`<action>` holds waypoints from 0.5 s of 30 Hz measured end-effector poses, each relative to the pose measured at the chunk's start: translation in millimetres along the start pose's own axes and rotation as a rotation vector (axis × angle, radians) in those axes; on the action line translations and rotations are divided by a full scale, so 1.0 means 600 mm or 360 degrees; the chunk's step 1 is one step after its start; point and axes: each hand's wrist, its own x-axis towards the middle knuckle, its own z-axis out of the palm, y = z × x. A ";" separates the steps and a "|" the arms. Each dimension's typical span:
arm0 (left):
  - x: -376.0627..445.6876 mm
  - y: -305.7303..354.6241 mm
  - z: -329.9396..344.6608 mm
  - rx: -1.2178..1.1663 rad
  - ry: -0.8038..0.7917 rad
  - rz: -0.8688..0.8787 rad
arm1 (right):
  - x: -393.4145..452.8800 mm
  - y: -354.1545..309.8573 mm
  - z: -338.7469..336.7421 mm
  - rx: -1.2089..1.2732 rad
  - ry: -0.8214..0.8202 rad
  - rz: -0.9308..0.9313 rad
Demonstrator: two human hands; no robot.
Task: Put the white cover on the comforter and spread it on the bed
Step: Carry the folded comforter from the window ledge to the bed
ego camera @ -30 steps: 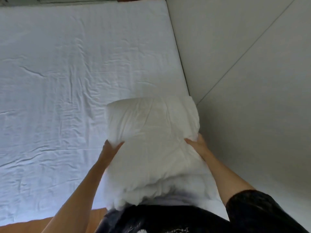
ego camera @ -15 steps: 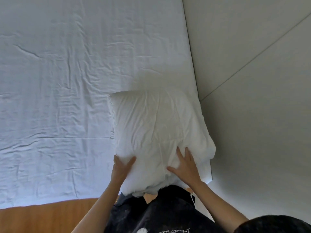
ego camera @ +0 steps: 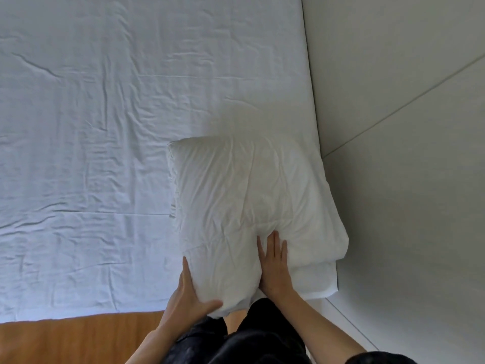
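I have set the puffy white folded comforter (ego camera: 252, 206) down on the bed (ego camera: 91, 127); left hand (ego camera: 187, 298) cups its end, right hand (ego camera: 274, 269) presses flat; no cover on yet

A second ago I carried the folded comforter (ego camera: 252, 206) up off the bed (ego camera: 91, 153), one hand at each side. Now it lies down on the bed's right corner. My right hand (ego camera: 274, 269) has come onto its top, fingers (ego camera: 273, 243) flat, and my left hand (ego camera: 187, 298) has slid to its near left corner.
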 end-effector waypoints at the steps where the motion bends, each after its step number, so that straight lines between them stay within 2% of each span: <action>1: -0.001 0.002 -0.003 0.0067 0.0004 0.0076 | 0.013 0.002 0.004 -0.0020 0.0056 -0.0022; 4: 0.006 0.012 -0.017 0.0110 0.0068 0.0233 | 0.056 0.005 -0.003 -0.0117 0.0194 -0.0088; 9: 0.066 0.076 -0.074 0.0052 0.0390 0.0176 | 0.173 -0.013 -0.080 -0.0165 0.0413 -0.0137; 13: 0.137 0.198 -0.169 -0.0136 0.0754 0.0266 | 0.328 -0.026 -0.197 -0.0160 0.0473 -0.0028; 15: 0.185 0.275 -0.238 -0.0362 0.0833 0.0356 | 0.412 -0.028 -0.271 -0.0152 0.0464 0.0125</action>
